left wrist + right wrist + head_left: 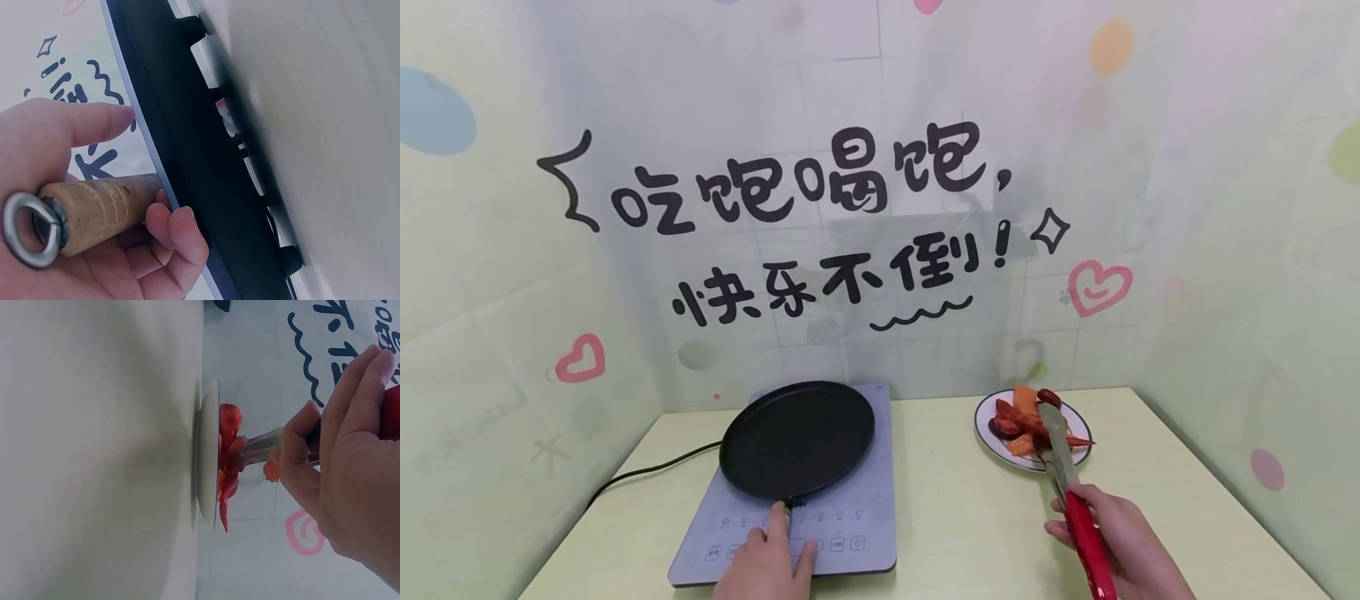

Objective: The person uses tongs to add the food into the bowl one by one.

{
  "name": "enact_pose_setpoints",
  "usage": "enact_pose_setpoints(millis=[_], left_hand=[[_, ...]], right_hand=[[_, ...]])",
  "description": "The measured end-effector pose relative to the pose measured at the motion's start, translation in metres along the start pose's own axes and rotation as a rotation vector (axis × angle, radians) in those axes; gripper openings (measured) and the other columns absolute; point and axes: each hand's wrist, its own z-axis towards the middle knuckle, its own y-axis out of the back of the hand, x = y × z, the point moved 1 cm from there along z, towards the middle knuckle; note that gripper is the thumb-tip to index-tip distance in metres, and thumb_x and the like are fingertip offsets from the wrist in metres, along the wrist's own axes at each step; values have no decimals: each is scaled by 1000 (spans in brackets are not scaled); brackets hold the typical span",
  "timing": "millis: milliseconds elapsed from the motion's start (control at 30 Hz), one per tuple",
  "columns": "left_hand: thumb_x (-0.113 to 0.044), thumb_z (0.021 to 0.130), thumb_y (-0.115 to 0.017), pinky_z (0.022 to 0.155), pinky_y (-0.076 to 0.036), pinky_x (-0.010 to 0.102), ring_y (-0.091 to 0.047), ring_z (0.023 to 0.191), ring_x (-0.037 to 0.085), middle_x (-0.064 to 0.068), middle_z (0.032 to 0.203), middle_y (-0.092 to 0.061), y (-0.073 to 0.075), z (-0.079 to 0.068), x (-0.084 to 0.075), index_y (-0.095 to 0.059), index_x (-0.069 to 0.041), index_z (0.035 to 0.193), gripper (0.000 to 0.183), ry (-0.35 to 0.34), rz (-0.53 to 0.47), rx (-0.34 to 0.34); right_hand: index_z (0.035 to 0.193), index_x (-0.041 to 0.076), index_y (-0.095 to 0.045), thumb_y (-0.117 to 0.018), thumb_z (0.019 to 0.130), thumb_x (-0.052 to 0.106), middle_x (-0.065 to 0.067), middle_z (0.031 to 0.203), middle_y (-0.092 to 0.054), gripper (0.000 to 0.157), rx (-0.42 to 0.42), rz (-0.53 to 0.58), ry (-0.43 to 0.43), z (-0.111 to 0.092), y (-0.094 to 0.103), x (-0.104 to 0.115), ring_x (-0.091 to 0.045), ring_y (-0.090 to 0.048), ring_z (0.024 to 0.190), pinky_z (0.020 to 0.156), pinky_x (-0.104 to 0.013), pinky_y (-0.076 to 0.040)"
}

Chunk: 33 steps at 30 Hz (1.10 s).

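Nearby, at 7 o'clock in the head view, the left hand (766, 562) has its thumb straight and other fingers curled about the wooden handle (109, 209) of the pan (797, 442); one finger reaches forward to the pan's edge. That handle, ending in a ring (10, 231), is the place to take hold: the wood should grip well, while the black disc, stiff and probably the heavy part, would pull downward. The handle's long axis runs roughly from 6 to 12, ring end at 6.

Between 4 and 5 the right hand (1123, 533) wraps its fingers round the red grips of the tongs (1081, 525). These look light and springy; the bare metal is likely slicker. Their long axis slants, tips pointing between 11 and 12.

Further off, the cooker (857, 500) sits on the desk (947, 500) beneath the pan; whether the pan lies flat on it I cannot tell. At 3 o'clock from the pan is the plate (987, 442), probably breakable, best lifted by its rim. It bears the food (1018, 421), red and orange pieces that look light, perhaps slippery. The tong tips touch them; whether they pinch any is unclear. One slim red piece points about 3.

Behind stands the wall (925, 350).
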Motion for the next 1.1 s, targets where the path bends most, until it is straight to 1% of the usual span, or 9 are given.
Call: enact_pose_setpoints(millis=[67,200,367,467,567,633,733,900,1100], left_hand=[[-53,85,-63,67,-50,50,-57,74,29,21,93,-55,-1,0,1,-41,1,138,79,-3,0,-4],[-54,84,-63,67,-50,50,-56,74,28,21,92,-55,-2,1,1,-40,1,138,80,-3,3,-6],[-54,84,-63,67,-50,50,-56,74,28,21,93,-55,-3,1,1,-40,1,138,81,-5,2,-9],[-48,86,-64,66,-49,48,-55,70,27,21,92,-55,-3,1,2,-40,2,138,76,-11,-20,-14],[-36,91,-63,64,-49,46,-54,65,25,21,90,-54,-3,1,2,-38,2,139,67,-7,-55,-3],[-28,93,-62,62,-49,45,-52,62,24,21,87,-54,-4,1,2,-36,2,140,61,-4,-73,6],[-22,95,-59,59,-49,44,-51,59,23,17,79,-53,-4,1,2,-35,2,140,56,-1,-76,9],[-21,95,-58,55,-46,41,-49,55,22,13,69,-51,-6,1,2,-36,1,139,55,-1,-56,-13],[-23,95,-58,55,-47,42,-50,55,22,12,70,-51,-7,1,3,-36,1,140,55,-1,-43,-19]], right_hand=[[142,-8,-27,-40,104,32,-19,111,-59,57,11,16,-7,1,-1,-2,-28,-67,88,83,-36,-52],[139,-11,-33,-35,104,30,-18,99,-63,54,49,-18,-13,3,-2,-4,-21,-66,78,80,-35,-53],[137,-11,-35,-32,105,32,-11,86,-60,53,91,-36,-20,5,-2,-4,-12,-57,68,67,-23,-51],[135,-10,-36,-31,105,33,-5,77,-53,52,109,-41,-34,5,-2,-4,-7,-48,60,57,-17,-44],[132,-9,-38,-29,106,35,-2,71,-49,52,115,-52,-43,6,0,-5,-5,-43,54,51,-15,-38],[130,-9,-38,-28,106,35,-2,70,-49,51,117,-45,-47,6,0,-6,-4,-41,53,50,-15,-37],[127,-9,-39,-27,106,33,-2,71,-49,49,120,-40,-38,7,1,-6,-4,-41,52,49,-15,-37],[120,-10,-40,-27,107,29,-2,70,-49,43,105,-19,-20,9,2,-8,-5,-41,51,49,-15,-38],[119,-12,-41,-28,106,20,-4,70,-48,37,74,-31,4,11,1,-11,-7,-43,57,51,-16,-40]])
